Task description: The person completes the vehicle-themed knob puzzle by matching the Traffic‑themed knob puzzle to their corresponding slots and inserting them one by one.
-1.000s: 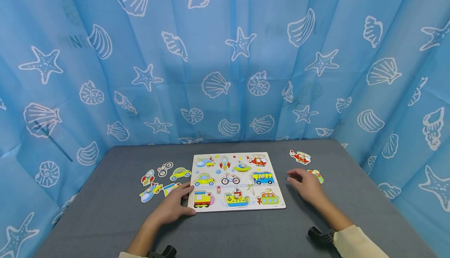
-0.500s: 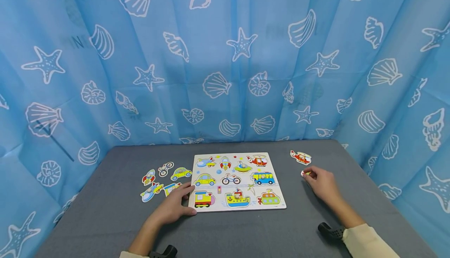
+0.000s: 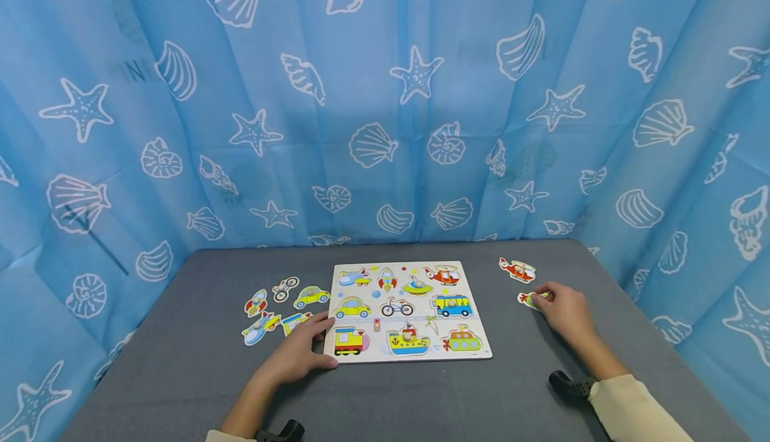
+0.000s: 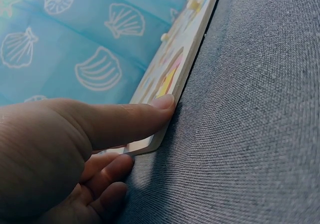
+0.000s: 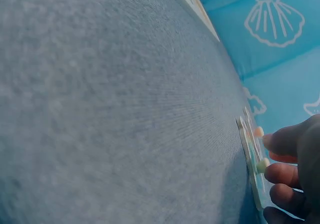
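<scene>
In the head view, my left hand (image 3: 297, 352) holds the front left corner of the wooden puzzle board (image 3: 391, 356), thumb (image 4: 162, 102) at the front edge and fingers at the left edge. The board carries pictured vehicles; the boat piece (image 3: 415, 344) and bus piece (image 3: 462, 306) sit in it. My right hand (image 3: 565, 308) is at a submarine puzzle piece (image 3: 523, 299) right of the board, its curled fingertips at the green knob (image 5: 262, 165). These fingers partly hide the piece in the head view. Just behind lies a red helicopter piece (image 3: 516, 270).
Left of the board lie several loose pieces: a rocket (image 3: 255, 303), a bicycle (image 3: 285, 289), a yellow car (image 3: 311, 297), an airplane (image 3: 260, 329) and a train (image 3: 291, 321) partly behind the left hand. A blue shell-patterned curtain (image 3: 385, 94) stands behind the grey table (image 3: 421, 402).
My right hand moved right onto the submarine piece, whose red propeller end came into view at the left, then shifted slightly further right. The left hand stayed at the board's corner.
</scene>
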### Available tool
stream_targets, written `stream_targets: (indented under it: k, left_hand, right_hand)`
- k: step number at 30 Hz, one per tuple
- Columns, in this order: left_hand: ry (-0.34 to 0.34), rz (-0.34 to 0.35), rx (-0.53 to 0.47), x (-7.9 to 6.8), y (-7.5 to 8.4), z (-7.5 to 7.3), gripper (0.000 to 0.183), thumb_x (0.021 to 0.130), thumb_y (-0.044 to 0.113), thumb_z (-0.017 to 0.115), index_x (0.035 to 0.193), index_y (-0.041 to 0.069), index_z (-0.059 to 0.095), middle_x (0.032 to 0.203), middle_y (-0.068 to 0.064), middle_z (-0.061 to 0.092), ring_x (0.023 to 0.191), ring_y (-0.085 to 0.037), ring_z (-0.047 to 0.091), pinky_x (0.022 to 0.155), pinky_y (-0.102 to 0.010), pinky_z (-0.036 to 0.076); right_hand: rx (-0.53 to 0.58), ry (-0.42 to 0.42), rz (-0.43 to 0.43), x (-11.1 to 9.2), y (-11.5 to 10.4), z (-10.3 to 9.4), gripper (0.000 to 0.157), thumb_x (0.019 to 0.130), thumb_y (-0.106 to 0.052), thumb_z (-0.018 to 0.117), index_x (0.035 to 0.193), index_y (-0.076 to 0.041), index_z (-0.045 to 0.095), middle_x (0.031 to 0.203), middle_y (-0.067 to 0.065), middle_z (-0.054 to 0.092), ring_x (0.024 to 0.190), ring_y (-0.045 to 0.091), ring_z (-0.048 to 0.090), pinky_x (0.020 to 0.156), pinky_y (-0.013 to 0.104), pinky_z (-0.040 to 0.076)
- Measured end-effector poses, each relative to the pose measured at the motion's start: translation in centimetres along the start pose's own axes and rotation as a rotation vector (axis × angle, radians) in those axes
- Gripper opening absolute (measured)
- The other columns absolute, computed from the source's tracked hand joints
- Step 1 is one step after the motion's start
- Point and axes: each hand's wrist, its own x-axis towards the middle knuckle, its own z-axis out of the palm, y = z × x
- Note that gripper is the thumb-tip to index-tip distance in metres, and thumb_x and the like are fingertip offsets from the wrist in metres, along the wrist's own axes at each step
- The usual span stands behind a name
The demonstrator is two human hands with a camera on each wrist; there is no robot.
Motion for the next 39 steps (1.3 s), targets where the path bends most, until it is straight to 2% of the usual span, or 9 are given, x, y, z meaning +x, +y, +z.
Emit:
stream_targets:
  k: [6,13,22,26,34,39]
  left_hand:
    - [0.001,-0.009,-0.004,0.2,0.0,0.0,0.077,0.074,0.022,0.085,0.139,0.0,0.051,0.147,-0.016,0.041,0.109,-0.025,0.054,0.094,-0.049,0.043]
    - [0.001,-0.001,0.001,0.1,0.2,-0.1,0.077,0.074,0.022,0.085,0.139,0.0,0.051,0.147,-0.017,0.041,0.108,-0.025,0.054,0.093,-0.049,0.044]
    - [0.0,-0.027,-0.007,0.2,0.2,0.0,0.077,0.074,0.021,0.085,0.139,0.002,0.051,0.148,-0.015,0.04,0.108,-0.025,0.054,0.094,-0.048,0.044]
    - [-0.006,-0.03,-0.009,0.2,0.2,0.0,0.077,0.074,0.022,0.085,0.14,0.002,0.051,0.148,-0.015,0.04,0.109,-0.025,0.054,0.094,-0.049,0.043]
    - [-0.003,-0.02,-0.009,0.1,-0.1,0.1,0.077,0.074,0.022,0.086,0.14,0.001,0.051,0.148,-0.015,0.041,0.108,-0.024,0.054,0.093,-0.048,0.044]
    - [0.002,-0.015,-0.004,0.1,-0.2,0.0,0.077,0.074,0.022,0.085,0.14,0.001,0.051,0.148,-0.015,0.041,0.108,-0.024,0.054,0.093,-0.047,0.044]
  right_hand:
    - [-0.019,-0.04,0.064,0.1,0.2,-0.4,0.018,0.087,-0.016,0.069,0.093,0.001,0.068,0.073,0.008,0.061,0.065,0.025,0.054,0.059,0.043,0.04]
    - [-0.043,-0.046,0.084,-0.1,0.4,-0.6,0.02,0.087,-0.017,0.069,0.092,0.002,0.068,0.076,0.013,0.064,0.069,0.03,0.056,0.061,0.045,0.041]
    - [-0.056,-0.066,0.133,0.2,0.4,-0.4,0.022,0.088,-0.018,0.07,0.093,0.003,0.068,0.084,0.018,0.065,0.072,0.032,0.057,0.061,0.045,0.041]
    - [-0.055,-0.053,0.124,0.1,0.4,-0.3,0.02,0.087,-0.017,0.071,0.09,0.003,0.068,0.082,0.016,0.064,0.071,0.03,0.056,0.061,0.044,0.04]
    - [-0.048,-0.002,0.018,-0.4,0.3,0.2,0.015,0.083,-0.015,0.074,0.083,0.0,0.07,0.077,0.01,0.058,0.071,0.029,0.054,0.063,0.045,0.04]
    - [-0.011,-0.014,-0.005,-0.8,-0.3,0.4,0.015,0.084,-0.015,0.073,0.085,0.0,0.07,0.08,0.011,0.057,0.074,0.031,0.053,0.067,0.047,0.039]
